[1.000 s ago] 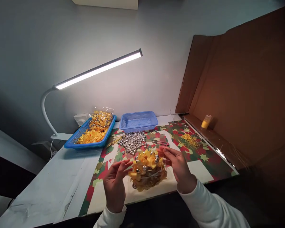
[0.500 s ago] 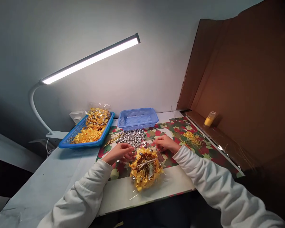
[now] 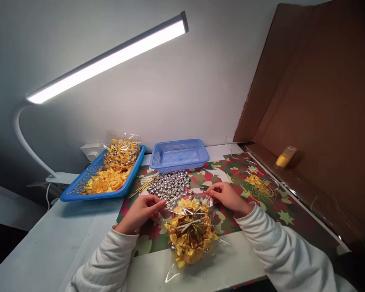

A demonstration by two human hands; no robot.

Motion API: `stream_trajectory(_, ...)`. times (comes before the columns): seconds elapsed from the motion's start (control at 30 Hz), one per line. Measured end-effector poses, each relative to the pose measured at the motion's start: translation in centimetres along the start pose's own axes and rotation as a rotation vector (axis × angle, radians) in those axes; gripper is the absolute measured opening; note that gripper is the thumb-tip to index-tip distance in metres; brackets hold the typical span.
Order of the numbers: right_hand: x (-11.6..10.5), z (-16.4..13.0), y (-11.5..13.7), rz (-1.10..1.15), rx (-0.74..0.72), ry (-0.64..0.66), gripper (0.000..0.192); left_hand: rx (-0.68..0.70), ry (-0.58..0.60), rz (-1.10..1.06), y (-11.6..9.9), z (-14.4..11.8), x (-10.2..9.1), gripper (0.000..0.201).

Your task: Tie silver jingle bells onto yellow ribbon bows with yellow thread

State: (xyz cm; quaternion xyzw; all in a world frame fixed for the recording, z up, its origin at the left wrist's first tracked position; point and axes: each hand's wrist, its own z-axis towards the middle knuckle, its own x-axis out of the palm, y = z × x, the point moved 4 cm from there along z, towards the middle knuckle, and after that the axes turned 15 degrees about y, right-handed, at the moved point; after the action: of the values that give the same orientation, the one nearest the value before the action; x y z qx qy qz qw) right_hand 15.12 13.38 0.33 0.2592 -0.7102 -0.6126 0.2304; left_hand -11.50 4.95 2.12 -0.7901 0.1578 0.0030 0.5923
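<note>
At the far left a blue tray (image 3: pixel 79 194) holds yellow bows (image 3: pixel 108 180) and a filled clear bag (image 3: pixel 121 152). Right of it, the left hand (image 3: pixel 140 211) pinches the far left edge of the open plastic bag of yellow bows (image 3: pixel 190 235), fingers closed on the film. The bag lies on the patterned mat (image 3: pixel 280 211), mouth toward the far side, between both hands and slightly nearer than them. Just beyond sits a pile of silver bells (image 3: pixel 170 186), then an empty blue basket (image 3: pixel 179 154). The right hand (image 3: pixel 226 196) grips the bag's far right edge, fingers curled shut; both hands are equally close
</note>
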Motion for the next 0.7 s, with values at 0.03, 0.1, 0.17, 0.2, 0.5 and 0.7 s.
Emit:
stream_trajectory(0.03,0.0,0.0,0.0,0.003,0.0,0.0,0.035,0.007,-0.002,0.008,0.0,0.0,0.0,0.035)
stream_trajectory(0.1,0.1,0.0,0.0,0.015,0.007,0.004,0.036,0.028,0.0,0.017,0.2,0.2,0.0,0.033)
stream_trajectory(0.17,0.3,0.1,-0.1,0.036,0.024,0.017,0.037,0.056,-0.013,0.008,0.3,0.4,0.0,0.03)
stream_trajectory(0.2,0.5,0.1,-0.2,0.053,0.037,0.029,0.038,0.065,-0.026,-0.003,0.3,0.4,0.0,0.028)
stream_trajectory(0.5,2.1,0.9,-0.6,0.145,0.128,0.082,0.035,0.094,-0.07,-0.068,-0.1,0.5,0.6,0.026)
stream_trajectory(0.7,2.3,1.5,-0.8,0.152,0.042,0.021,0.032,0.114,-0.065,-0.036,-0.3,0.4,0.3,0.024)
